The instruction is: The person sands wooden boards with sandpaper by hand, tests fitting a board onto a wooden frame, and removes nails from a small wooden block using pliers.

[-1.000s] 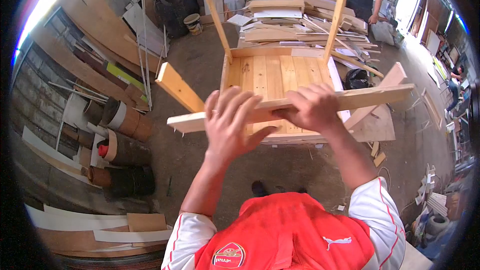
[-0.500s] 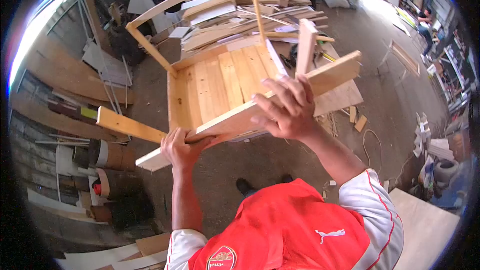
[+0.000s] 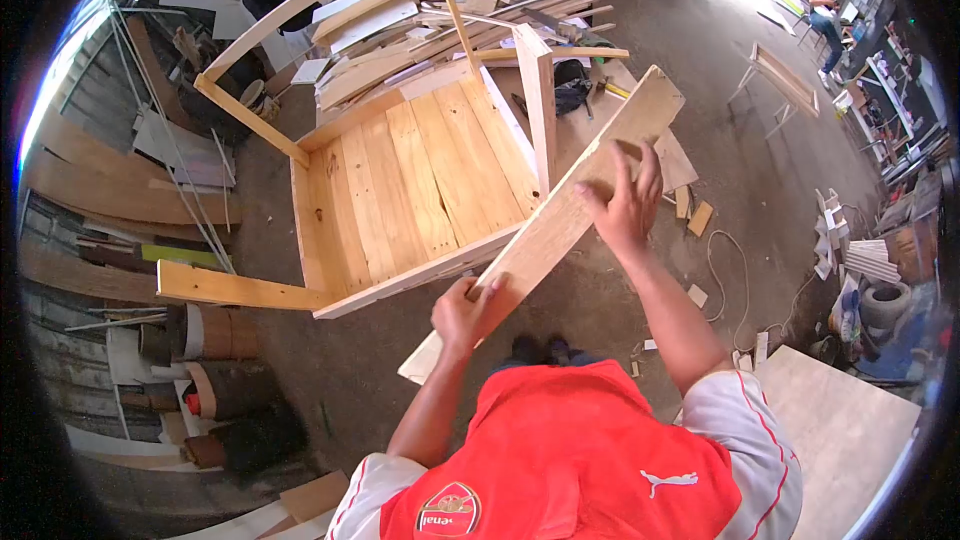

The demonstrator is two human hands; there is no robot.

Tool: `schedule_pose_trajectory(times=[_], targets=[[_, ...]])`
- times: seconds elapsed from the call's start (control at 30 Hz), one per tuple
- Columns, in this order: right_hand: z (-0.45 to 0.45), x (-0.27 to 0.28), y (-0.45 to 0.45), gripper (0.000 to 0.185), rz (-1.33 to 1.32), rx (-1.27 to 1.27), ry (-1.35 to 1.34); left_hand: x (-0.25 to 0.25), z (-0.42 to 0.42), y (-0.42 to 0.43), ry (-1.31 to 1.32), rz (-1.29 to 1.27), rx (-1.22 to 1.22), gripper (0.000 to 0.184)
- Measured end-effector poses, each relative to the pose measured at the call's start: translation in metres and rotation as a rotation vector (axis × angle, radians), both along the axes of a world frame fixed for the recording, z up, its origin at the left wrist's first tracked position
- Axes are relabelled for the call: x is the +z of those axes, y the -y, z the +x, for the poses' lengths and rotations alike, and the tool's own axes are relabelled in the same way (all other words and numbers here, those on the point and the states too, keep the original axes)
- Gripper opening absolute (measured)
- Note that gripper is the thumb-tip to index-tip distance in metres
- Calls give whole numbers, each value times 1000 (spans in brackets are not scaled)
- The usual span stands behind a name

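A long pale wooden board (image 3: pixel 547 238) slants across the space before me, its far end up to the right. My left hand (image 3: pixel 466 314) is closed around the board near its lower end, thumb on the upper face. Farther up, my right hand (image 3: pixel 622 202) grips it by the right edge, with fingertips on its face. Just beyond the board stands a wooden furniture frame with a slatted panel (image 3: pixel 385 180). Upright posts and a curved rail (image 3: pixel 300 2) rise from the frame. The board overlaps the frame's near right corner; I cannot tell whether they touch.
Behind the frame lies a stack of cut planks (image 3: pixel 470 10). Wood scraps (image 3: pixel 700 218) and a cord (image 3: pixel 742 275) are on the floor to the right. A plywood sheet (image 3: pixel 830 430) lies at lower right. Other people are in the background, one by a small frame (image 3: pixel 783 80).
The board has swung from lying along the frame's near side to a steeper slant at the right. Both hands moved with it, the left one rightward. The camera view has shifted too.
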State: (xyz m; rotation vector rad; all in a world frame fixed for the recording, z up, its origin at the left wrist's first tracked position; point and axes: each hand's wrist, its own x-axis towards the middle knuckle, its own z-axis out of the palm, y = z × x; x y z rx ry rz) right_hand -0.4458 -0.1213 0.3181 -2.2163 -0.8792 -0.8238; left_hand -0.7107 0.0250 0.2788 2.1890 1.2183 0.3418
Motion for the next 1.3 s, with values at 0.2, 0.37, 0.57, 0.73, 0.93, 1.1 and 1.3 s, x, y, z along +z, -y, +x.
schedule_pose_trajectory(times=[0.2, 0.37, 0.57, 0.73, 0.93, 1.1, 1.3], targets=[[40, -53, 7, 87, 98, 43, -486, -38, 61, 20, -71, -210, -63, 62], [98, -95, 29, 88, -10, 126, -552, -58, 125, 47, -49, -287, -40, 56], [157, -111, 52, 91, -77, 323, -814, -116, 234, 78, 73, -349, 45, 52], [191, -123, 59, 91, -89, 563, -959, -107, 327, 97, 317, -347, 143, 45], [207, -140, 30, 81, 110, 520, -1155, -110, 406, 73, 602, -708, 379, 39], [253, -190, -17, 65, 156, 457, -1115, -114, 465, 48, 693, -664, 443, 30], [331, -210, -71, 55, 114, 439, -1065, -157, 527, -4, 836, -782, 405, 33]])
